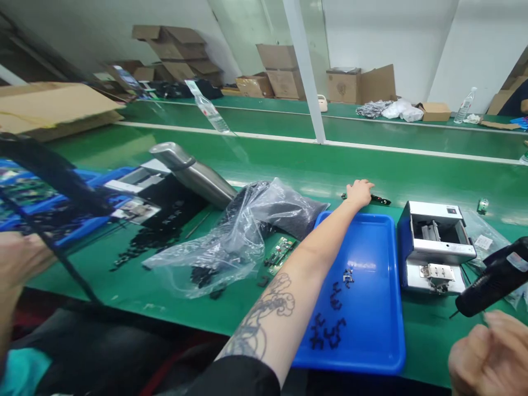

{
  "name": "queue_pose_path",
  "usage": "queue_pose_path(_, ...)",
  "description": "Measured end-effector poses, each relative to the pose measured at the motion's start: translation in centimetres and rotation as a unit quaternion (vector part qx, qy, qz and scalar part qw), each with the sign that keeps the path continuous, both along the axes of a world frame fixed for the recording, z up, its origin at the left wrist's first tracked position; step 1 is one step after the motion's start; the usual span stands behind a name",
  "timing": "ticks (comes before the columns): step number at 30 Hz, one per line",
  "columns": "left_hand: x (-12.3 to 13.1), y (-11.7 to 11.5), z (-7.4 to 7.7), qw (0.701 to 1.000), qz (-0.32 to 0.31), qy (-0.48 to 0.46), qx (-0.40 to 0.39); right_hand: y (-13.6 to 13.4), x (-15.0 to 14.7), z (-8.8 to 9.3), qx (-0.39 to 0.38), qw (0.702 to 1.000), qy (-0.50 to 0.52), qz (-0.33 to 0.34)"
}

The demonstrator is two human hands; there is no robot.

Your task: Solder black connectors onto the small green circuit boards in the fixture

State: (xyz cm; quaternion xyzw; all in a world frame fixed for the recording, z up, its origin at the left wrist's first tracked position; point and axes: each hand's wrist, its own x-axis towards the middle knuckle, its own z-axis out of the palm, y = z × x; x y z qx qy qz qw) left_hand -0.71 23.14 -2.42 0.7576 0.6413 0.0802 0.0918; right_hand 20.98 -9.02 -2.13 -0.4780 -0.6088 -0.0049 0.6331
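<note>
My left hand [359, 192] reaches past the far edge of the blue tray [377, 330], its fingers over a narrow black strip [380, 199] whose ends show on both sides. One finger sticks out. At the lower right, my right hand [489, 355] has its fingers curled in; what they hold, if anything, is hidden. Just above it is a black electric screwdriver [495, 278], its bit pointing down to the left. Small black clips [328, 333] and a few metal pieces [348, 276] lie in the tray. Left of my forearm is a green circuit board [280, 254].
A silver-and-black machine [437, 250] stands right of the tray. Left are a clear bag of black parts [247, 236], a steel flask [193, 170] and loose black parts [152, 236]. A co-worker's hand [22, 258] is at far left, near blue trays [88, 220].
</note>
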Motion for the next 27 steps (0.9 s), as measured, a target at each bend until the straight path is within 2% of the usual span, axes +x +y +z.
queue_pose_path(2,-1.6,0.4,-0.3,0.999,0.026,0.018,-0.023,0.3,-2.2,0.6,0.01,0.994,-0.09,0.056)
queue_pose_path(5,-3.7,0.6,-0.6,0.997,0.048,0.038,-0.056,2.3,-5.6,0.8,-0.112,0.96,-0.196,0.164)
queue_pose_path(7,-4.4,0.6,-0.7,0.996,0.047,0.042,-0.06,4.1,-7.7,0.1,-0.183,0.926,-0.257,0.206)
queue_pose_path(12,-4.5,-0.1,-1.0,0.999,0.035,0.011,-0.024,7.1,-11.1,-2.0,-0.337,0.828,-0.371,0.252)
queue_pose_path(16,-3.7,-1.3,-0.9,0.996,0.046,-0.062,0.04,7.2,-12.0,-2.3,-0.412,0.782,-0.403,0.238)
queue_pose_path(21,-2.8,-4.5,0.2,0.976,0.067,-0.191,0.079,6.7,-12.0,-2.3,-0.433,0.775,-0.396,0.234)
queue_pose_path(27,-2.7,-10.9,1.4,0.937,0.038,-0.348,0.014,6.7,-11.2,-2.3,-0.403,0.811,-0.312,0.287)
